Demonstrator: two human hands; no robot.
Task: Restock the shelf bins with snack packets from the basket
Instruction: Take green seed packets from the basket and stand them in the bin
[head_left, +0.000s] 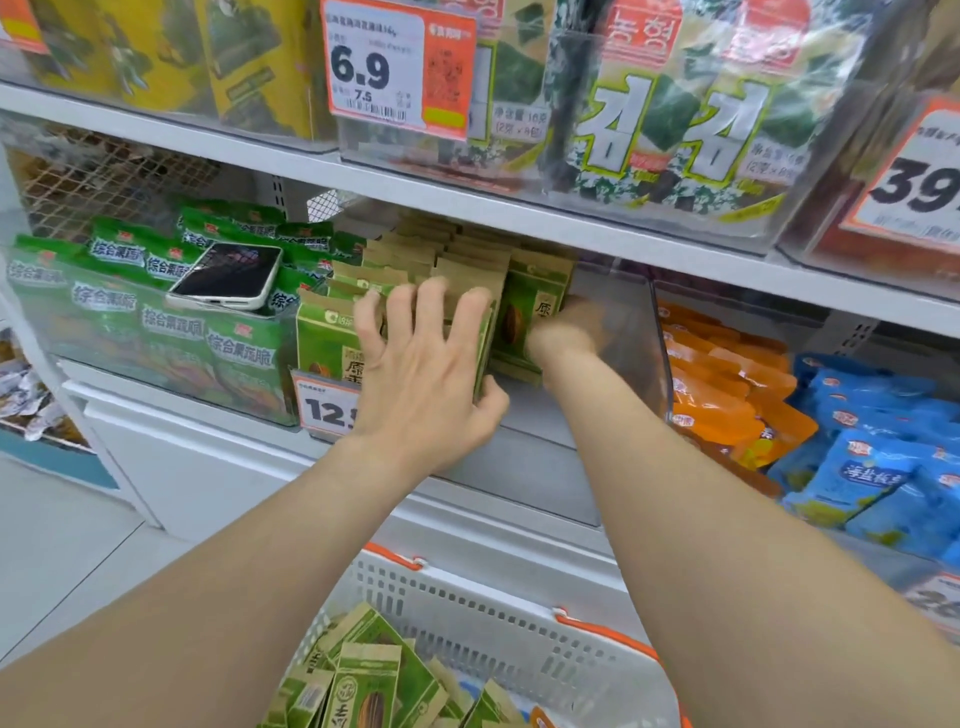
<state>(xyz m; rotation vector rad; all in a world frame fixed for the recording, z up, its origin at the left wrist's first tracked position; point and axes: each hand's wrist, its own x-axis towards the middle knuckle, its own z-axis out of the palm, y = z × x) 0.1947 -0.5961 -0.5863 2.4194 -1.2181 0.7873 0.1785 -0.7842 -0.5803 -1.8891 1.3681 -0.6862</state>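
A clear shelf bin (618, 332) in the middle holds rows of upright green-and-tan snack packets (462, 260). My left hand (421, 374) grips a bundle of these packets at the bin's front, fingers spread over their tops and thumb under their edge. My right hand (563, 327) is blurred and reaches into the bin beside a green packet (530, 312); its fingers are hidden. Below, a white basket (519, 623) with orange handles holds several more of the same packets (363, 680).
A phone (228, 278) lies on green packets (150, 312) in the left bin. Orange packets (727, 395) and blue packets (878, 467) fill bins to the right. Seaweed packs (665, 119) sit on the shelf above. Price tags (395, 67) hang from the bin fronts.
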